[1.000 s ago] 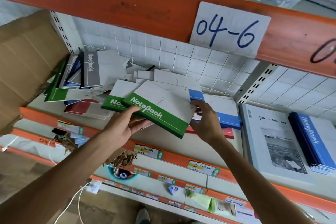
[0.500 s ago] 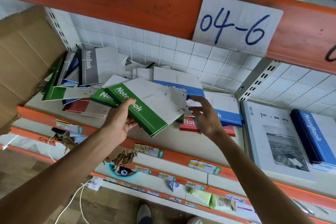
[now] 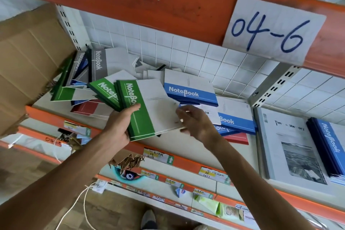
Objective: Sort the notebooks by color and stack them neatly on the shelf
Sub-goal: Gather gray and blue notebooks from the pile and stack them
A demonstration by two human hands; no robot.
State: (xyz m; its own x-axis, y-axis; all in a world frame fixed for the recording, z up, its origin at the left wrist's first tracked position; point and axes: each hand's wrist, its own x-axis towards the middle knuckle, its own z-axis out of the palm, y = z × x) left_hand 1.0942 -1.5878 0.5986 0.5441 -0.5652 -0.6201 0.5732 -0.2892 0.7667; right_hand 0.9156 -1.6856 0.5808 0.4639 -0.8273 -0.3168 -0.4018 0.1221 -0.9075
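The green notebooks [image 3: 143, 106] sit fanned in the left hand [image 3: 119, 125], held over the shelf [image 3: 186, 147] edge, thumb on top; gathering greens seems the step in hand. The right hand [image 3: 196, 125] pinches their right edge (grip narrow). Next likely squaring them, clear of the blue notebook [image 3: 190, 89] behind

Scattered notebooks [image 3: 115, 73] crowd the shelf [image 3: 186, 147] from the cardboard box [image 3: 28, 65] at left to the bracket [image 3: 274, 84]; bare board shows only along the front edge
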